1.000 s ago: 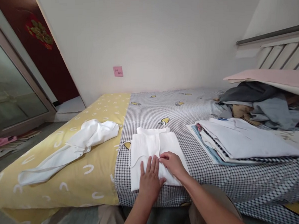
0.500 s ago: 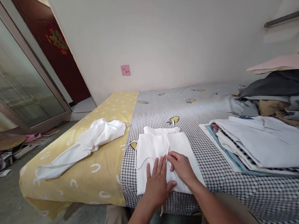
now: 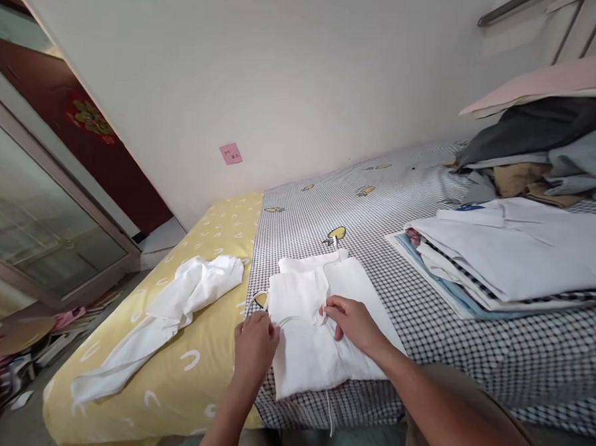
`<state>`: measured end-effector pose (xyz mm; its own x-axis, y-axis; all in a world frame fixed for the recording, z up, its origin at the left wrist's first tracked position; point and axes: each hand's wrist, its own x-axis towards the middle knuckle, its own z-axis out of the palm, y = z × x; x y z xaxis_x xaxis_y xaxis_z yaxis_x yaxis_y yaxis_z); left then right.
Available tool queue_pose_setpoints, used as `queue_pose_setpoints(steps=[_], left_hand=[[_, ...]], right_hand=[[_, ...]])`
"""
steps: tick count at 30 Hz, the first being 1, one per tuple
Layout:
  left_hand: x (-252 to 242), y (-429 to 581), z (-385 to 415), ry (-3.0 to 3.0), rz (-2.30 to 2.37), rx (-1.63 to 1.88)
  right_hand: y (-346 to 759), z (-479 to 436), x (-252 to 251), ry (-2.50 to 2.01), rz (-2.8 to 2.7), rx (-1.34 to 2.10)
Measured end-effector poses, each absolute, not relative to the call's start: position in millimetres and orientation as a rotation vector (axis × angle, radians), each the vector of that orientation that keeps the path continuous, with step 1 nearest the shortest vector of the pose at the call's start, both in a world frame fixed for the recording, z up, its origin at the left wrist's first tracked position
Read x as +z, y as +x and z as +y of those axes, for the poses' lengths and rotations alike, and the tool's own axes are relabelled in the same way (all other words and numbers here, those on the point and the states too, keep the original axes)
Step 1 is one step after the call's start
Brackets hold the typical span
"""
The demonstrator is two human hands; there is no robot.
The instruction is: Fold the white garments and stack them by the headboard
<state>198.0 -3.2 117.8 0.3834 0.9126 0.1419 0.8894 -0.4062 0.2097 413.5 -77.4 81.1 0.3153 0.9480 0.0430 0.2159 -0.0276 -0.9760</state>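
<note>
My left hand point(image 3: 256, 344) is pinching the thin strap point(image 3: 251, 298) at the left edge of the folded white top point(image 3: 310, 363), which is lying near me on the checked bed sheet point(image 3: 421, 342). My right hand point(image 3: 353, 322) is pressing curled fingertips on its middle. Gentle, even tension should be sparing the folds.

We're in a home bedroom: a bed fills the view, its checked sheet point(image 3: 393, 208) dotted with little yellow hearts, a yellow sheet point(image 3: 212, 238) beside it at nine o'clock. Laundry everywhere: a white top point(image 3: 316, 344) laid flat at six o'clock, a stack of folded shirts point(image 3: 516, 261) at three, a loose heap of clothes point(image 3: 546, 149) at two. A pink note point(image 3: 230, 153) is stuck on the plain wall at eleven, a glass sliding door point(image 3: 38, 216) stands at nine, and clutter point(image 3: 16, 348) lies on the floor at eight
</note>
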Motion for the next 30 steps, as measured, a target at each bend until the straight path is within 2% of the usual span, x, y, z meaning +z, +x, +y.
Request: queue_pose_setpoints(steps=[7,14,20,23,27,30], left_hand=[[122.8,191.5,1.5,1.847,1.339,0.572],[137.7,192.7,-6.9,1.727,1.253,0.262],[148.1,211.8,-7.1,1.661,1.051,0.451],[139.1,225.7,-8.5,1.664,0.989,0.487],[120.5,241.1,-8.2,1.310,0.786,0.741],[109.5,249.6,-3.2,1.234,0.829,0.911]], right_hand=[[416.5,-76.8,78.2,-1.408,-1.108,0.921],[415.8,-76.0,80.1,-1.329,-1.038,1.038],[411.9,-79.6,86.4,-1.245,-1.005,1.194],[408.3,-80.5,86.8,-1.239,-1.022,1.224],[405.2,-79.2,87.2,-1.254,-0.996,1.219],[404.3,-77.4,89.3,-1.296,-0.940,1.232]])
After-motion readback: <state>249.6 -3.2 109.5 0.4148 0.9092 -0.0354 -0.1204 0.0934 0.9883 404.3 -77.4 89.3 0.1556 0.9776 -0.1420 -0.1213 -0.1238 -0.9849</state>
